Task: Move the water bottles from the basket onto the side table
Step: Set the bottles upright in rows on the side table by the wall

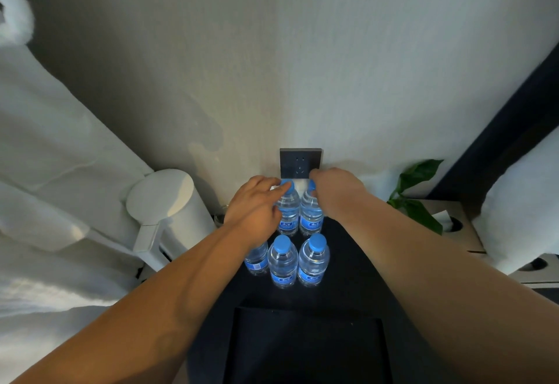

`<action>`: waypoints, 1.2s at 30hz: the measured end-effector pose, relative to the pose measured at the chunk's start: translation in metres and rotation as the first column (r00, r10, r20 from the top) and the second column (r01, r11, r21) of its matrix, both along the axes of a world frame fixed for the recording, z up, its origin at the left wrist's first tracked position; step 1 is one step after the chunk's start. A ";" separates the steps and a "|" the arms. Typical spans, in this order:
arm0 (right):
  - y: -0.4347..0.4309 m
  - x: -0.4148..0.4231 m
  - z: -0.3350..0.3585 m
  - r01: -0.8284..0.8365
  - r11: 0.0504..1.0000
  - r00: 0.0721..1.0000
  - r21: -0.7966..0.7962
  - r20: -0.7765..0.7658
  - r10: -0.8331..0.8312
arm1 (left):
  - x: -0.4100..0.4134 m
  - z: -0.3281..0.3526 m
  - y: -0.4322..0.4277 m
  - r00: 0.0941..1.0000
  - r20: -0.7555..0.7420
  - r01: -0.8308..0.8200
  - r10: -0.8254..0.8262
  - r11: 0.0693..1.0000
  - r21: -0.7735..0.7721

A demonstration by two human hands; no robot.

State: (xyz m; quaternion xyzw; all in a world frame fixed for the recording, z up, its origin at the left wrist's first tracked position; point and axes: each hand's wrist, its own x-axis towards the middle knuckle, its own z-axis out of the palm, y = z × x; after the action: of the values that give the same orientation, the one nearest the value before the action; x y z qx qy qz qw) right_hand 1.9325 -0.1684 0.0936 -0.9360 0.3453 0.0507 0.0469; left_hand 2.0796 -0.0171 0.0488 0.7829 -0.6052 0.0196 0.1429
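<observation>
Left hand [257, 205]: fingers curled round the cap and neck of the back-left bottle [287, 213].
Right hand [335, 193]: closed over the cap of the back-right bottle [311, 216].
Both bottles: upright, touching, on the side table [351, 262] below the wall socket [299, 163].
Front-row bottles [282, 265]: three, upright, on the same table.
Basket [302, 314]: dark, nearest the person; contents cannot be told.
</observation>
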 end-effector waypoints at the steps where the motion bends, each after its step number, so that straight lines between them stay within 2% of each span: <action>1: 0.000 0.002 0.000 0.013 1.000 1.000 0.009 -0.001 -0.013 | 0.000 0.000 0.000 1.000 -0.001 -0.001 0.001 1.000 -0.001; 5: 0.002 0.008 0.000 0.102 0.992 0.994 0.079 0.018 -0.104 | -0.001 -0.001 0.000 1.000 -0.011 -0.006 0.006 1.000 -0.007; 12: -0.001 0.011 -0.003 0.160 0.983 0.985 0.092 0.051 -0.165 | 0.000 -0.001 0.001 1.000 -0.005 -0.012 0.012 1.000 -0.003; 16: -0.001 0.002 -0.006 0.121 0.990 0.986 0.069 0.104 -0.127 | 0.000 -0.002 0.001 1.000 -0.008 -0.007 0.007 1.000 -0.001; 20: 0.000 -0.003 -0.007 0.060 0.997 0.994 0.056 0.084 -0.064 | 0.000 -0.002 0.001 1.000 -0.020 -0.012 0.012 1.000 -0.014; 29: 0.000 0.010 -0.004 0.165 0.981 0.981 0.103 0.083 -0.174 | 0.000 -0.003 0.001 0.999 -0.049 -0.006 0.005 1.000 -0.028; 36: 0.003 0.007 -0.003 0.148 0.987 0.987 0.058 0.056 -0.151 | 0.000 -0.005 0.000 0.999 -0.043 -0.008 0.007 0.999 -0.033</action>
State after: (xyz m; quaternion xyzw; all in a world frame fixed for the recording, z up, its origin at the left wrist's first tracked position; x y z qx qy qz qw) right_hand 1.9397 -0.1656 0.0911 -0.9069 0.4115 0.0283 0.0863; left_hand 2.0792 -0.0167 0.0441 0.7829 -0.5986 0.0137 0.1688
